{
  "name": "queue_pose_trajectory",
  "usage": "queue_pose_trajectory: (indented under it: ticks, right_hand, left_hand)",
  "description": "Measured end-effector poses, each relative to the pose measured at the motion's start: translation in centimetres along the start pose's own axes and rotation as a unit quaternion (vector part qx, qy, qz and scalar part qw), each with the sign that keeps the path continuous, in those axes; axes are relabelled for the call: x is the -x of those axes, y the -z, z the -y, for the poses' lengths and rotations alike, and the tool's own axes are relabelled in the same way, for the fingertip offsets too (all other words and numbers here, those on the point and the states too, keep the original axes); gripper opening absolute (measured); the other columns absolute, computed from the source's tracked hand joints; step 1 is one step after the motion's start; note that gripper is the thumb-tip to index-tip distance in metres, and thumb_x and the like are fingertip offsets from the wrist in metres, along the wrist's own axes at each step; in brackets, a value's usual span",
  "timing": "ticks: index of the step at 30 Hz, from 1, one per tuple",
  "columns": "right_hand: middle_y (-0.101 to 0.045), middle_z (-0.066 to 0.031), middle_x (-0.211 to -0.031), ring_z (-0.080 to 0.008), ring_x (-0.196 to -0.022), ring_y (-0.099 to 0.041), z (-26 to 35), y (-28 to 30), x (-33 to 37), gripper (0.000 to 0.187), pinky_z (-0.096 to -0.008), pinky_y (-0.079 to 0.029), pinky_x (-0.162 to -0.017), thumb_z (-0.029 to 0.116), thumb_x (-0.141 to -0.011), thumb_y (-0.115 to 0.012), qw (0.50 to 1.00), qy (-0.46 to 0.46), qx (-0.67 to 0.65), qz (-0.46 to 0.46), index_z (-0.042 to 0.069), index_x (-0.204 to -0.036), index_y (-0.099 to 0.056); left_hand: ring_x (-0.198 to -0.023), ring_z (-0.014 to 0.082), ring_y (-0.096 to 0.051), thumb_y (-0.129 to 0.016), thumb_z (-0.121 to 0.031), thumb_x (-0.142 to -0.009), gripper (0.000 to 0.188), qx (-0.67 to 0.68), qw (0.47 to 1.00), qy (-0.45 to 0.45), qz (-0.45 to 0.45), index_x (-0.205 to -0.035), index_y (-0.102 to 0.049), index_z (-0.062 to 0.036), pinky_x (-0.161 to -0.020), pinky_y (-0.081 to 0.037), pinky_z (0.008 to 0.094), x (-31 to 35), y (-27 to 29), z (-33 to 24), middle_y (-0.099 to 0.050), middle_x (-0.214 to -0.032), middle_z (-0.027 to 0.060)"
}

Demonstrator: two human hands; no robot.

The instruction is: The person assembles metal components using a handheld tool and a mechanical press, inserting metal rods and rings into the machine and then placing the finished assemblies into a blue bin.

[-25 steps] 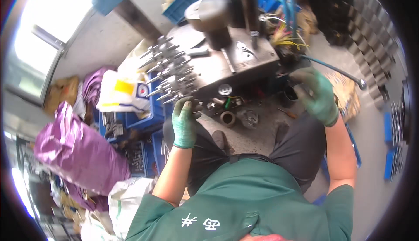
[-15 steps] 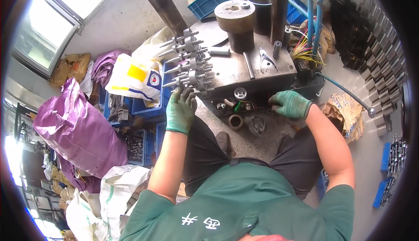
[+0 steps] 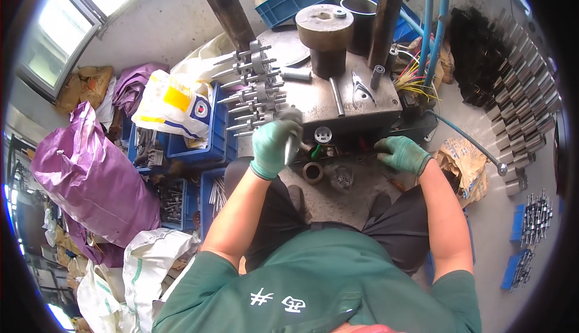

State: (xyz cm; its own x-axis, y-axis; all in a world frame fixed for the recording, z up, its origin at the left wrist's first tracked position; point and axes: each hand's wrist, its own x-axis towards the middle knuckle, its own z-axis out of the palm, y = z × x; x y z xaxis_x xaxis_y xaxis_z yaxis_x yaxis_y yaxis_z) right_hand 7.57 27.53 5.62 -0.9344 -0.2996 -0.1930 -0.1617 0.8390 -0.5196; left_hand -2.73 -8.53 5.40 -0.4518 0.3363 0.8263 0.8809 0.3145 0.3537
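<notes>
My left hand [image 3: 272, 146], in a green glove, is closed around a metal shaft [image 3: 290, 147] with a dark grey round head. It is just in front of the near left corner of the steel press table [image 3: 313, 104]. Left of it stands a stack of grey flanged shafts [image 3: 259, 85], their thin ends pointing left. My right hand [image 3: 405, 155], also gloved, hovers by the table's front right, fingers loosely bent and apart. I see nothing in it. On the table are pliers [image 3: 362, 85], a metal rod [image 3: 336, 96] and a short grey cylinder [image 3: 296, 74].
A thick round steel block [image 3: 324, 28] rises mid-table, between two dark columns. Blue hoses [image 3: 429, 25] and loose wires are at the right. Blue crates [image 3: 214, 134] and a purple sack [image 3: 96, 176] stand at the left. Rows of metal sleeves [image 3: 525, 104] line the right.
My left hand has moved right from the stack's near end and now has a flanged shaft in it. My right hand has barely moved. The whole view has shifted slightly.
</notes>
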Motion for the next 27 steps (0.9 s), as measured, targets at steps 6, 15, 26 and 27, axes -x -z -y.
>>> queue_pose_trajectory:
  ticks: [6,15,26,27]
  right_hand:
    - [-0.073,-0.0210,-0.113,-0.0375,-0.108,-0.069,0.1,-0.1,-0.2,0.036,-0.0432,-0.055,-0.095,0.019,-0.090,-0.070,0.991,0.008,-0.004,-0.132,0.001,-0.121,-0.071]
    - [-0.071,-0.0184,-0.114,-0.0390,-0.110,-0.064,-1.3,1.7,-5.2,0.036,-0.0474,-0.050,-0.100,0.014,-0.084,-0.073,0.917,0.055,0.126,-0.373,0.003,-0.118,-0.071]
    - [-0.073,-0.0156,-0.115,-0.0366,-0.107,-0.067,-5.6,5.9,-15.0,0.031,-0.0448,-0.052,-0.100,0.013,-0.079,-0.076,0.885,0.004,0.217,-0.411,0.004,-0.108,-0.074]
    - [-0.073,-0.0152,-0.114,-0.0363,-0.107,-0.067,-5.9,5.9,-15.0,0.030,-0.0446,-0.052,-0.099,0.012,-0.079,-0.076,0.888,0.008,0.213,-0.407,0.004,-0.107,-0.074]
  left_hand:
    - [-0.100,0.0319,-0.067,-0.083,-0.011,-0.077,0.034,0.103,0.974,-0.071,0.190,-0.109,-0.069,-0.0082,-0.084,-0.055,0.0410,-2.4,-4.9,-6.1,-0.066,-0.112,0.0140]
    - [-0.082,0.0191,-0.067,-0.078,-0.018,-0.086,0.029,0.256,0.770,0.447,0.376,-0.106,-0.063,-0.0032,-0.075,-0.056,0.0354,3.1,-12.5,-6.4,-0.066,-0.087,0.0113]
    - [-0.068,0.0161,-0.062,-0.076,-0.021,-0.093,0.024,0.348,0.737,0.501,0.292,-0.099,-0.064,-0.0017,-0.066,-0.052,0.0349,4.6,-16.5,-5.2,-0.065,-0.077,0.0060]
    - [-0.069,0.0157,-0.062,-0.076,-0.021,-0.093,0.024,0.358,0.727,0.514,0.283,-0.099,-0.064,-0.0018,-0.067,-0.052,0.0345,4.4,-16.4,-5.3,-0.064,-0.077,0.0054]
